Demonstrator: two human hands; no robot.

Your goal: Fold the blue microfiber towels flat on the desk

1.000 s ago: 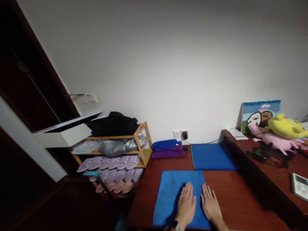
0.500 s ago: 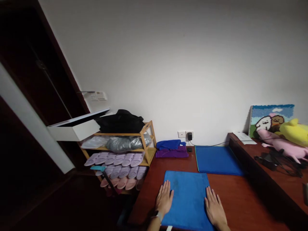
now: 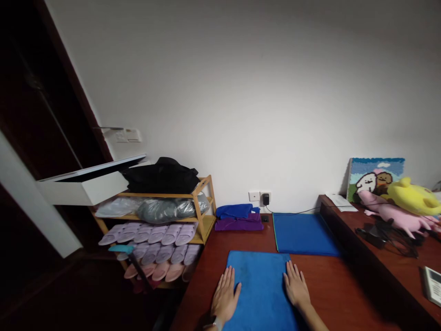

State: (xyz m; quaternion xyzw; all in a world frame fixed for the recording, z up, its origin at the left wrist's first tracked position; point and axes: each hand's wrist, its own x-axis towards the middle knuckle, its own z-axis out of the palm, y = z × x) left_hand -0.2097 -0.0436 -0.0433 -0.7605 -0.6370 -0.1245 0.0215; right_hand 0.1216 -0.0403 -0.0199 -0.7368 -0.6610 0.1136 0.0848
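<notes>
A light-blue cloth (image 3: 260, 289) lies flat on the reddish-brown wooden desk (image 3: 330, 280), its near end cut off by the bottom of the view. My left hand (image 3: 224, 294) rests flat along the cloth's left edge, fingers stretched out and pointing away from me. On the opposite edge, my right hand (image 3: 296, 285) is also laid flat with straight fingers. Neither hand grips anything. Behind the cloth, to the right, is a darker blue folded cloth (image 3: 305, 233) with a green edge. Folded blue cloth (image 3: 234, 211) sits on purple cloth (image 3: 239, 224) by the wall.
Left of the desk stands a wooden rack (image 3: 196, 202) with several slippers (image 3: 165, 233), wrapped items and a black bag (image 3: 161, 175). On the raised right-hand surface are plush toys (image 3: 396, 214), a cable, a dog picture (image 3: 377, 177) and a calculator-like device (image 3: 433, 284). A black plug (image 3: 265, 199) trails a cord.
The view has turned slightly right, so things shift left and the calculator-like device comes into sight. Both hands stay flat at the cloth's edges.
</notes>
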